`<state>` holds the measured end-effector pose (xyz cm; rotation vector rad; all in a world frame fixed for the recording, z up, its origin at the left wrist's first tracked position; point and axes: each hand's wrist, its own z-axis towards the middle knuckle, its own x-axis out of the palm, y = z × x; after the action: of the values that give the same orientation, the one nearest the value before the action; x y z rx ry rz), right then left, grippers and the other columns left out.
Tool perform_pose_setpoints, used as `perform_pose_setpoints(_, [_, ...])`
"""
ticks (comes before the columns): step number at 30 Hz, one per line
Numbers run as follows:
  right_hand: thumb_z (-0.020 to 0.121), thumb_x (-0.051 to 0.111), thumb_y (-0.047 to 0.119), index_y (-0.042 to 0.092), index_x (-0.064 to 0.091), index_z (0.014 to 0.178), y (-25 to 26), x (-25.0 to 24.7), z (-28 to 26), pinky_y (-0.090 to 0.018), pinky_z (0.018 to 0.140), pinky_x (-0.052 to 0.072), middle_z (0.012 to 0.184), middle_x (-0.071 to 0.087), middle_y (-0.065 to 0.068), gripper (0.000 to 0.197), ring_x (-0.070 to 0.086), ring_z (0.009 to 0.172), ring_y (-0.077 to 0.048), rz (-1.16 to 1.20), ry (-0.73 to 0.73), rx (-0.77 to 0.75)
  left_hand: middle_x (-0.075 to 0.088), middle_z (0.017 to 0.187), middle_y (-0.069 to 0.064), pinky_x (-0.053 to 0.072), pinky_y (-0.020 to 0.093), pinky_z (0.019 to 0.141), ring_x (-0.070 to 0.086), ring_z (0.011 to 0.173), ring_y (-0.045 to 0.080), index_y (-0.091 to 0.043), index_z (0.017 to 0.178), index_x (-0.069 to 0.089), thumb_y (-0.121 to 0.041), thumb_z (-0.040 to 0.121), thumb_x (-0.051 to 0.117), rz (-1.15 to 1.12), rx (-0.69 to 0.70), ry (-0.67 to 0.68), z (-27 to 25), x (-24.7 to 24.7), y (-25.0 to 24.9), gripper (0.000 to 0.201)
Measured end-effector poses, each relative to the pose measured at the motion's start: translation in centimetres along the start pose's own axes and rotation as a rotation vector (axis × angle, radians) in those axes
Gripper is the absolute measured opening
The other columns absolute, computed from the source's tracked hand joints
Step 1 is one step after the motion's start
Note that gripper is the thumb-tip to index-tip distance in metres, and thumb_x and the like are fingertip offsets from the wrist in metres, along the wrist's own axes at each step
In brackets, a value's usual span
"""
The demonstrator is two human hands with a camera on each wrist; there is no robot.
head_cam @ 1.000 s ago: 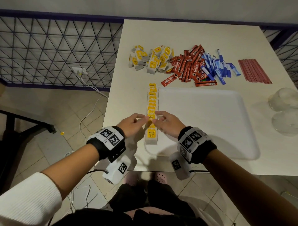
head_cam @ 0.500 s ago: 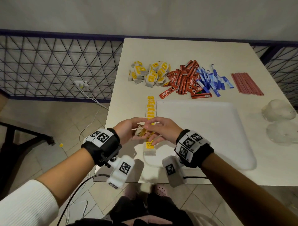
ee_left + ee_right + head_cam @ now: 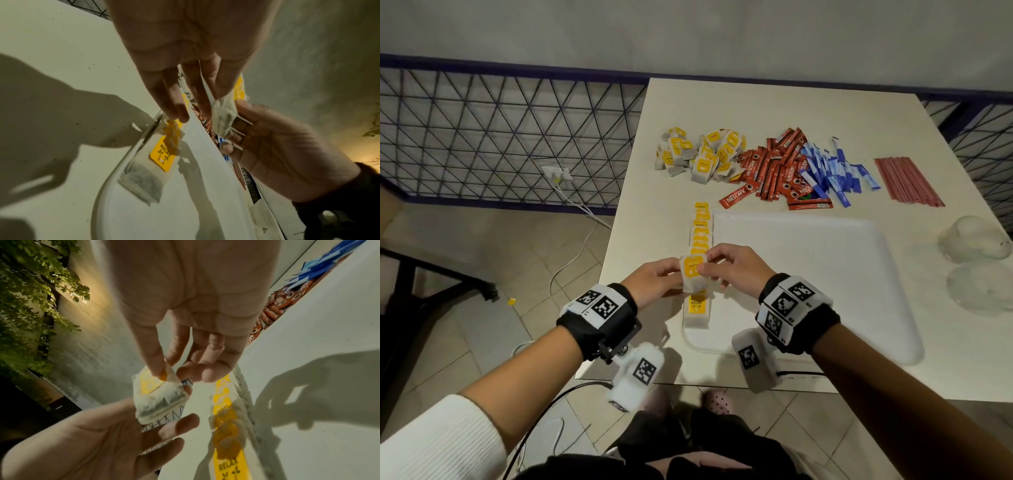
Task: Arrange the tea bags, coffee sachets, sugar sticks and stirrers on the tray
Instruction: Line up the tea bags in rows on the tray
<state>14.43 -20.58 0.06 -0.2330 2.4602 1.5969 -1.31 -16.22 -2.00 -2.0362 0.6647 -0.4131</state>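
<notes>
both hands are meeting above the near left part of the white tray [image 3: 825, 274], holding one tea bag [image 3: 692, 275] between them, lifted clear of the surface. the right hand [image 3: 736, 267] is pinching the yellow tag end with thumb and forefinger, its other fingers hanging loosely curled. the left hand [image 3: 654, 279] is holding the bag's left side; in the right wrist view its fingers [image 3: 179, 423] are reaching under the pouch, though how firmly they are closing on it is hard to tell.

below the held bag, a row of tea bags [image 3: 700, 240] is running near to far along the tray's left edge, overlapping like tiles, with a gap showing where the hands are working. the rest of the tray is lying bare. on the table [image 3: 756, 109], beyond the tray's far edge, are sitting the loose tea bag pile [image 3: 698, 154], the red coffee sachets [image 3: 774, 171], the blue sugar sticks [image 3: 832, 171] and, furthest right, the red stirrers [image 3: 907, 181].

so the tea bag step is seemingly underway, with the other three kinds not yet started. the next move is probably calling for lowering this bag flat into the row, tag facing up and lined up with its neighbours, without nudging the light bags already lying there out of line.
</notes>
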Motion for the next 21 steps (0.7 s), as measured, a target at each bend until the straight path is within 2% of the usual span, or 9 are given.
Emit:
perform_pose_setpoints(1, [0.084, 0.065, 0.008, 0.02, 0.054, 0.071, -0.1, -0.1, 0.0, -0.017, 0.056, 0.04, 0.071, 0.053, 0.003, 0.021, 0.049, 0.06, -0.008, 0.0, -0.001, 0.003, 0.063, 0.091, 0.008, 0.05, 0.021, 0.083, 0.059, 0.081, 0.015, -0.012, 0.091, 0.062, -0.003, 0.092, 0.051, 0.004, 0.006, -0.009, -0.2, 0.1, 0.0, 0.014])
perform_pose_setpoints(4, [0.085, 0.063, 0.006, 0.018, 0.052, 0.071, -0.5, -0.2, -0.2, -0.017, 0.054, 0.04, 0.065, 0.053, 0.0, 0.021, 0.049, 0.058, -0.008, 0.004, -0.004, 0.021, 0.064, 0.069, 0.0, 0.05, 0.011, 0.062, 0.055, 0.069, 0.013, -0.013, 0.079, 0.061, -0.004, 0.094, 0.046, -0.023, -0.009, -0.049, -0.6, 0.4, 0.1, 0.024])
perform_pose_setpoints(6, [0.085, 0.063, 0.006, 0.018, 0.052, 0.072, -0.9, -0.1, -0.5, -0.018, 0.054, 0.04, 0.063, 0.054, -0.001, 0.021, 0.049, 0.058, -0.009, 0.002, 0.004, 0.028, 0.064, 0.058, -0.009, 0.048, 0.014, 0.064, 0.057, 0.069, 0.011, -0.014, 0.075, 0.062, -0.008, 0.094, 0.047, 0.004, -0.028, -0.074, -0.8, 0.6, 0.4, 0.025])
perform_pose_setpoints(7, [0.085, 0.063, 0.006, 0.018, 0.053, 0.073, -1.2, 0.0, -0.6, -0.018, 0.054, 0.04, 0.063, 0.054, -0.001, 0.02, 0.049, 0.058, -0.009, -0.004, 0.011, 0.03, 0.064, 0.059, -0.011, 0.047, 0.016, 0.067, 0.058, 0.069, 0.008, -0.015, 0.074, 0.063, -0.013, 0.093, 0.05, 0.048, -0.029, -0.077, -0.9, 0.6, 0.6, 0.023])
perform_pose_setpoints(9, [0.085, 0.064, 0.008, 0.017, 0.056, 0.079, -1.6, 0.1, -0.9, -0.018, 0.057, 0.04, 0.065, 0.055, 0.0, 0.013, 0.05, 0.059, -0.008, -0.017, 0.037, 0.043, 0.062, 0.066, -0.004, 0.043, 0.019, 0.069, 0.055, 0.064, 0.006, -0.011, 0.073, 0.064, -0.023, 0.091, 0.056, 0.196, -0.009, -0.068, -1.0, 0.5, 1.2, 0.022])
perform_pose_setpoints(11, [0.085, 0.064, 0.011, 0.012, 0.06, 0.092, -2.0, 0.3, -1.4, -0.015, 0.057, 0.04, 0.066, 0.055, 0.0, 0.008, 0.05, 0.059, -0.007, -0.021, 0.065, 0.068, 0.057, 0.059, -0.005, 0.039, 0.016, 0.064, 0.049, 0.057, 0.004, -0.01, 0.068, 0.061, -0.025, 0.089, 0.059, 0.309, 0.027, -0.066, -1.0, 0.4, 1.9, 0.027])
perform_pose_setpoints(14, [0.085, 0.065, 0.014, 0.007, 0.062, 0.107, -2.7, 0.6, -1.7, -0.019, 0.057, 0.041, 0.067, 0.056, 0.003, 0.023, 0.05, 0.061, -0.011, -0.013, 0.085, 0.105, 0.059, 0.047, -0.014, 0.041, 0.01, 0.058, 0.051, 0.05, -0.005, -0.018, 0.065, 0.063, -0.023, 0.089, 0.06, 0.343, 0.046, -0.051, -1.0, 0.4, 2.5, 0.024])
perform_pose_setpoints(17, [0.083, 0.067, 0.015, 0.014, 0.06, 0.097, -3.2, 0.8, -2.0, -0.024, 0.059, 0.041, 0.07, 0.059, 0.003, 0.015, 0.051, 0.065, -0.015, -0.024, 0.087, 0.125, 0.061, 0.049, -0.013, 0.042, 0.012, 0.06, 0.052, 0.051, -0.004, -0.022, 0.065, 0.065, -0.025, 0.086, 0.064, 0.375, 0.06, -0.055, -0.9, 0.5, 3.2, 0.021])
perform_pose_setpoints(21, [0.081, 0.069, 0.011, 0.019, 0.054, 0.074, -4.2, 0.9, -2.2, -0.012, 0.048, 0.04, 0.06, 0.058, 0.004, 0.019, 0.051, 0.055, -0.009, -0.055, 0.078, 0.135, 0.059, 0.045, -0.017, 0.04, 0.009, 0.059, 0.051, 0.047, -0.007, -0.016, 0.07, 0.067, -0.032, 0.087, 0.062, 0.478, 0.032, -0.047, -0.9, 0.7, 4.3, 0.023])
